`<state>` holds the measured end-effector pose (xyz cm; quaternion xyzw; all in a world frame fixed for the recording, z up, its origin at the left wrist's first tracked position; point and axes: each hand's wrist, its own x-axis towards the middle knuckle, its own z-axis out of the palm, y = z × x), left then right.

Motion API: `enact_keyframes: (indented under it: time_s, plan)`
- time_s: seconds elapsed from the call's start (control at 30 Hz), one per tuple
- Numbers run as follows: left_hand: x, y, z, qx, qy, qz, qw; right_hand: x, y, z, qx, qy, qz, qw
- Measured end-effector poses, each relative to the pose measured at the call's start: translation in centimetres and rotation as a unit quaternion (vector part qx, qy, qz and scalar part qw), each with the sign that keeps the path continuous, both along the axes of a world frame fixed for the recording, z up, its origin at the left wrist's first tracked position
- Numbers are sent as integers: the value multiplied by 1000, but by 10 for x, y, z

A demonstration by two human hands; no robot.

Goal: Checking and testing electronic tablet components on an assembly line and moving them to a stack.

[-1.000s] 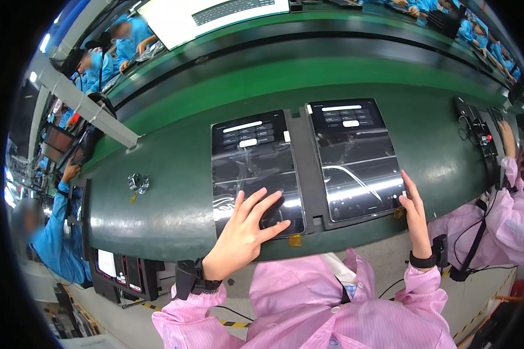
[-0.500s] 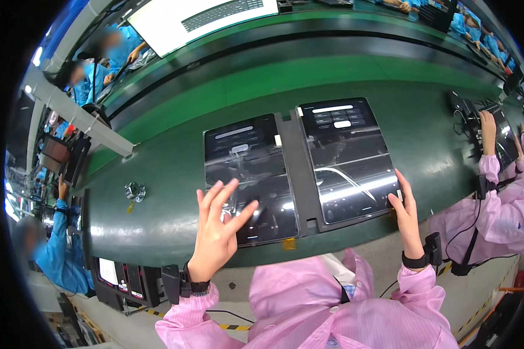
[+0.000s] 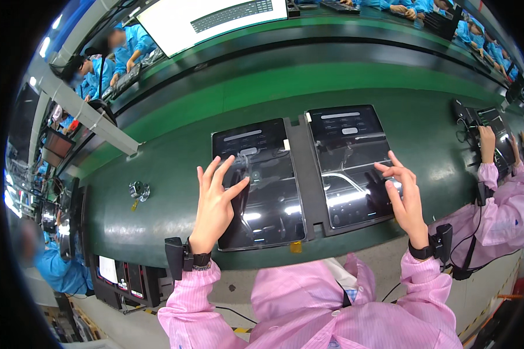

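Two black tablets in clear film lie side by side with lit screens. My left hand (image 3: pixel 213 206) has its fingers spread over the left edge of the left tablet (image 3: pixel 271 198), holding nothing; whether a fingertip touches the glass I cannot tell. Over the right side of the right tablet (image 3: pixel 352 154) is my right hand (image 3: pixel 409 203), its fingers apart and bent toward the screen. A dark grey flat holder (image 3: pixel 306 180) shows between and under the tablets. Each tablet has a small white tab, and a yellow tape piece (image 3: pixel 296 247) sits below the left one.
The green bench (image 3: pixel 174 174) carries a small roll of clear tape (image 3: pixel 138 191) on the left. A co-worker in pink handles a dark device (image 3: pixel 498 128) at far right. Beyond a rail, a bright monitor (image 3: pixel 215 23) stands. A grey post (image 3: pixel 99 116) rises at left.
My right hand has left the right tablet's lower right edge and moved up over its screen, fingers spreading. My left hand has shifted slightly up its tablet. Both screens' lit panels look dimmer.
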<state>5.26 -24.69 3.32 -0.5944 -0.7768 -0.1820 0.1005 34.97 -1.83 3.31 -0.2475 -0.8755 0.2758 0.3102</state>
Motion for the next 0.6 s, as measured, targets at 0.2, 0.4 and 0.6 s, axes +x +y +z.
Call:
enact_keyframes:
  time_s: [0.2,0.4,0.6]
  plan:
    - [4,1,7,39,23,14,999,-19,6,3,8,-38,56,998]
    - [9,8,13,26,26,-12,999,-36,16,1,49,-101,83,990]
    - [13,25,14,-5,18,-61,998,-25,16,3,46,-41,34,998]
